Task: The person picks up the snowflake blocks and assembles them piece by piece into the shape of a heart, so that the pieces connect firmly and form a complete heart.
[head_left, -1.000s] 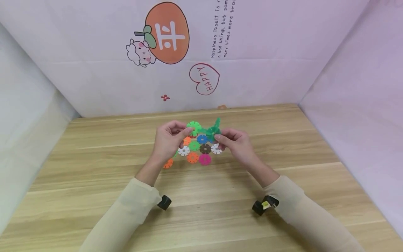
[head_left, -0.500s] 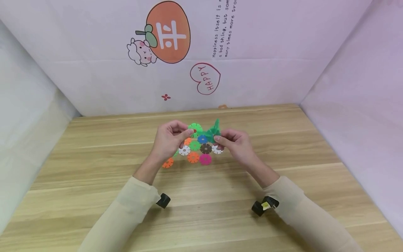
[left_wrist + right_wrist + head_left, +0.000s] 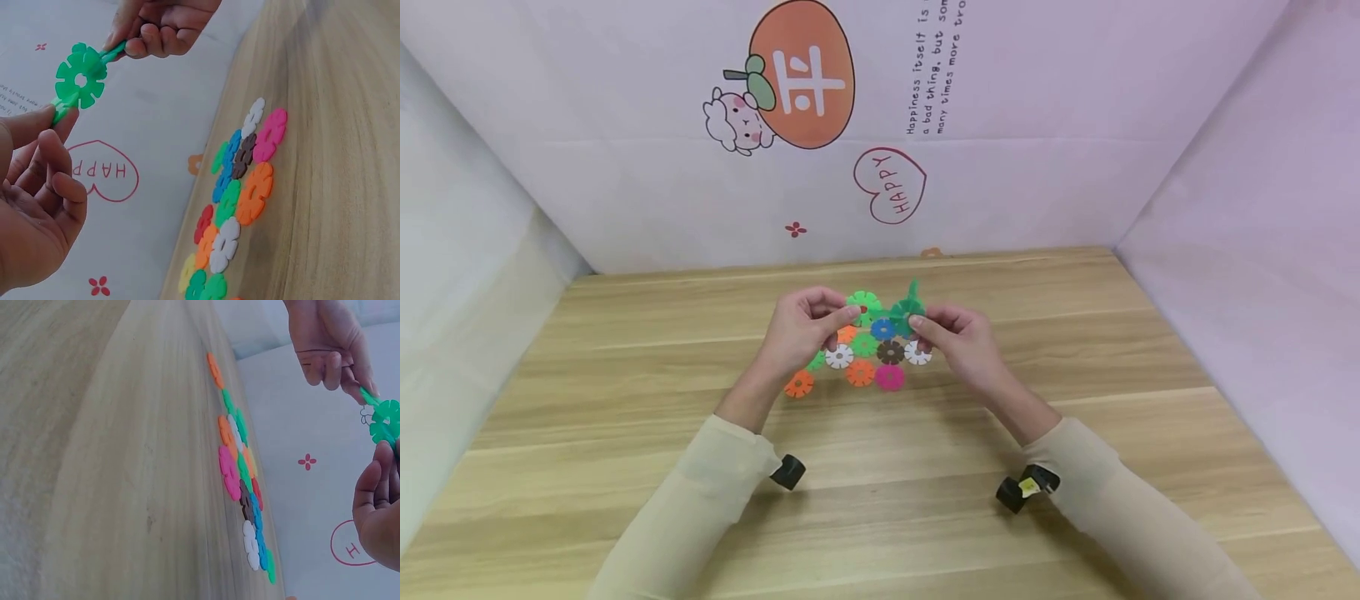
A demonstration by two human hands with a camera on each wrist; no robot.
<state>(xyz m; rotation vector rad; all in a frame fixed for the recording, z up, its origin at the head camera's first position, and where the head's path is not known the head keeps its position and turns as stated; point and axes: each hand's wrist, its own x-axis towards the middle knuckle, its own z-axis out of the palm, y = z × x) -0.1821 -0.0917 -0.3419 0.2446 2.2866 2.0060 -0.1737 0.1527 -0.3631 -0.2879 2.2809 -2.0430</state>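
Slotted plastic snowflake discs, locked together in a small green chain, are held up between both hands. My left hand (image 3: pixel 808 327) pinches the light green disc (image 3: pixel 865 305) at one end between thumb and fingers. At the other end my right hand (image 3: pixel 958 335) pinches a darker green disc (image 3: pixel 907 315), with another disc standing edge-up behind it. A middle green disc (image 3: pixel 81 80) shows face-on in the left wrist view, its slots joined to discs on both sides. The fingers hide parts of the end discs.
Under the hands several loose discs lie on the wooden table (image 3: pixel 880 500), among them a pink disc (image 3: pixel 890 377), a brown disc (image 3: pixel 891 352) and an orange disc (image 3: pixel 799 384). A printed white cloth (image 3: pixel 1022 167) stands behind, with white side walls.
The darker green disc at my right hand has turned, tilting and then showing its face more to the head view. Both hands stay nearly in place, still holding the chain.
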